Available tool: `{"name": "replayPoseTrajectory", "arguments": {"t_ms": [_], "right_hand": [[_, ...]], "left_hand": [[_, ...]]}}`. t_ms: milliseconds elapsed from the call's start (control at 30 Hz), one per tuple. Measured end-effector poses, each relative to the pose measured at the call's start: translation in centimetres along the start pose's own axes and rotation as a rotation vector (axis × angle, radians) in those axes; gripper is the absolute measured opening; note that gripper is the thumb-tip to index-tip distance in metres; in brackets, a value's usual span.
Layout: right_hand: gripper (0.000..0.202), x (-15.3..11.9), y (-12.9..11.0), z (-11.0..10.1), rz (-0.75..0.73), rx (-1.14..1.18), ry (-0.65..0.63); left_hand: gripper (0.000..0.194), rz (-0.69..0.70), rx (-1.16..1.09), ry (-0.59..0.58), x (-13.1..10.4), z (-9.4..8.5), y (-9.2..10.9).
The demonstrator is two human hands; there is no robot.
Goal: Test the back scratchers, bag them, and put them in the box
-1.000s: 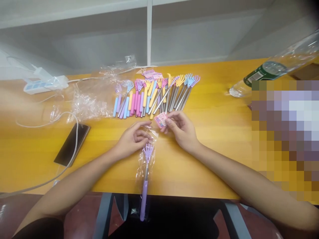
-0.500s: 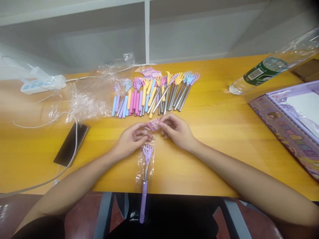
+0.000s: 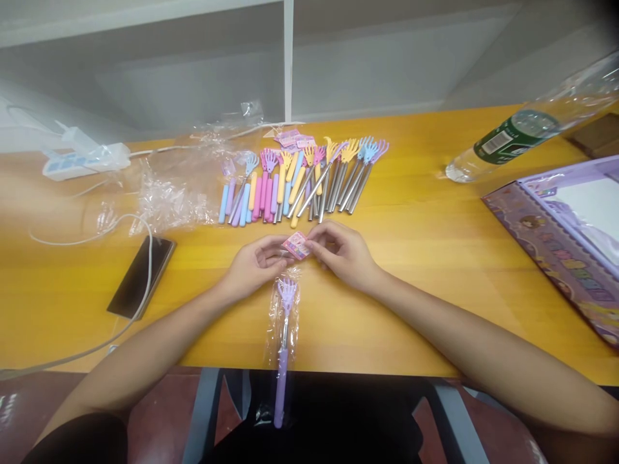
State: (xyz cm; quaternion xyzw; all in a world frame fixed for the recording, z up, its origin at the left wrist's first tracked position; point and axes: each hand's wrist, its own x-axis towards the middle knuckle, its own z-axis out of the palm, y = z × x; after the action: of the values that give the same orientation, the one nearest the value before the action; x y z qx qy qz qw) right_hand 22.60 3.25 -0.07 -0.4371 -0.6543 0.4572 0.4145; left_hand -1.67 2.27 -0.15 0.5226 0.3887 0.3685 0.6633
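Note:
A small pink printed card [image 3: 296,245] is pinched at its right corner between the thumb and fingers of my right hand [image 3: 344,255]. Its left edge meets the fingertips of my left hand [image 3: 258,263], which are closed on the top end of a clear plastic bag [image 3: 293,309]. Inside that bag lies a purple back scratcher [image 3: 281,386] with a hand-shaped head and a metal shaft; its handle extends past the table's front edge. Beyond my hands several loose back scratchers [image 3: 309,187] lie in a row, in blue, pink, yellow and purple.
Crumpled clear bags [image 3: 169,200] lie left of the row, near a white power strip [image 3: 87,161]. A phone [image 3: 140,277] with a white cable rests at left. At right are a plastic bottle [image 3: 505,138] with a green label and a purple printed box [image 3: 556,258]. More pink cards [image 3: 289,137] lie behind the row.
The pink card has turned and shifted slightly left, closer to my left fingers. My left fingers have closed a little more at the bag's top. The bagged back scratcher has barely moved.

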Motion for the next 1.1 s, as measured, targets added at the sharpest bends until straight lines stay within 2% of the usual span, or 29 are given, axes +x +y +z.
{"name": "replayPoseTrajectory", "arguments": {"t_ms": [400,567,800,1000,1100], "right_hand": [[0.019,-0.31,-0.19,-0.14,-0.074,-0.086,0.049],[0.020,-0.44,-0.35,-0.45,-0.101,-0.125,0.022],[0.013,-0.24,-0.35,-0.74,-0.235,-0.204,-0.009],[0.013,-0.11,-0.08,-0.86,-0.234,-0.200,-0.034],[0.012,-0.01,0.13,-0.88,-0.332,-0.246,-0.048]], "left_hand": [[0.052,-0.027,-0.002,-0.033,-0.18,0.36,0.48],[0.052,-0.021,0.004,-0.042,-0.27,0.66,0.70],[0.061,-0.074,0.019,-0.014,-0.48,0.81,0.78],[0.062,-0.067,0.018,0.003,-0.57,0.79,0.62],[0.064,-0.076,0.015,-0.022,-0.61,0.77,0.68]]}}
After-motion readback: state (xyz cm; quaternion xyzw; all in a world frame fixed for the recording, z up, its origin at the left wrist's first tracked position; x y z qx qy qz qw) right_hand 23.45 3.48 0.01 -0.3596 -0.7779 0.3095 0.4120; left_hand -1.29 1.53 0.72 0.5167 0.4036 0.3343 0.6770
